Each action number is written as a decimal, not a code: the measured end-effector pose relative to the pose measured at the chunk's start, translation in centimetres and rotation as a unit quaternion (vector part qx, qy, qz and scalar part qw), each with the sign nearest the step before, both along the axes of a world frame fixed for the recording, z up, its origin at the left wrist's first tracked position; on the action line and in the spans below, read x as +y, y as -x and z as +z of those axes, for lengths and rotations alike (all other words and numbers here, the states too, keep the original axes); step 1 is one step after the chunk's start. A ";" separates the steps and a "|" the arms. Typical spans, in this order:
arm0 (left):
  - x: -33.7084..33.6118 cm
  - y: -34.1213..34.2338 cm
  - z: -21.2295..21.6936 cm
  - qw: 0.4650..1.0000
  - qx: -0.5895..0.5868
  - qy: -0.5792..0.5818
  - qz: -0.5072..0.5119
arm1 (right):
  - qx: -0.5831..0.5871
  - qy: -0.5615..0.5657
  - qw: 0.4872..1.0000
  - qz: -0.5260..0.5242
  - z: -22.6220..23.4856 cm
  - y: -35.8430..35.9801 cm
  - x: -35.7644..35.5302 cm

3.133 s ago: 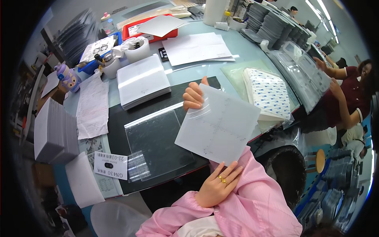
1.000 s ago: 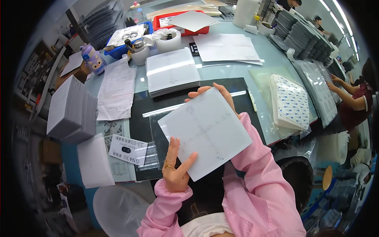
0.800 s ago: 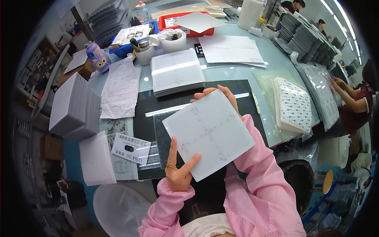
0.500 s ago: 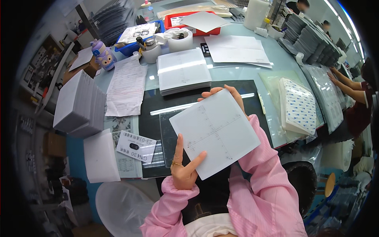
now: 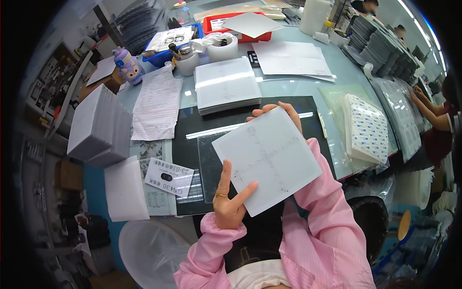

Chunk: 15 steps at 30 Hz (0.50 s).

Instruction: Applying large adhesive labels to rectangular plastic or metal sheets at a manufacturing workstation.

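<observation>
A square white panel (image 5: 276, 171) with rounded corners and faint printed marks in a cross lies tilted in front of me. My right hand (image 5: 290, 114) supports it from behind at the upper right edge, fingertips showing past the rim; its palm is hidden. At the panel's lower left, my left hand (image 5: 231, 200) has its index finger stretched up by the edge and its thumb spread onto the face. The left hand's other fingers are mostly hidden. Similar white panels form a stack (image 5: 226, 84) beyond, on the table.
A dark mat (image 5: 240, 120) lies beneath. To the left are a tall sheet stack (image 5: 91, 120), a crumpled paper (image 5: 156, 106) and a printed card (image 5: 168, 177). A bagged pad (image 5: 365, 127) lies right. Trays (image 5: 245, 31) and rolls stand behind; a lined bin (image 5: 149, 255) is lower left. Another person works at the right.
The whole view shifts slightly. The panel and both hands keep nearly the same pose. At the far right, the other person's arms have moved over the plastic-covered sheets.
</observation>
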<state>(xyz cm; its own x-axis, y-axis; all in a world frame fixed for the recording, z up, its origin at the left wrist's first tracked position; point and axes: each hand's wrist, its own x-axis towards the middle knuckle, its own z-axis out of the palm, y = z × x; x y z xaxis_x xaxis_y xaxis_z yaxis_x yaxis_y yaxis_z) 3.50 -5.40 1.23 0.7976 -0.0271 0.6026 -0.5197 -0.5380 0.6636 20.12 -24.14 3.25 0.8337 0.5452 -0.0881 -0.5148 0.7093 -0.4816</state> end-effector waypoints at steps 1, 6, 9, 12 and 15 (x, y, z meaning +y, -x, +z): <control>-0.1 -0.1 0.0 1.000 -0.002 -0.002 0.003 | 0.010 0.004 1.000 -0.014 0.3 0.2 -0.1; 0.1 0.2 -0.5 1.000 0.012 -0.006 -0.006 | 0.013 -0.001 1.000 -0.023 0.1 0.5 0.1; 0.3 -0.2 -0.5 0.999 -0.027 -0.039 -0.009 | -0.008 0.012 0.999 -0.035 0.0 0.6 0.1; 0.1 -0.1 0.1 1.000 -0.021 -0.021 0.003 | -0.017 0.015 0.999 -0.025 -0.2 0.0 -0.3; 0.7 0.9 1.2 0.999 0.004 0.045 0.015 | -0.060 0.057 0.996 -0.039 0.2 0.9 0.4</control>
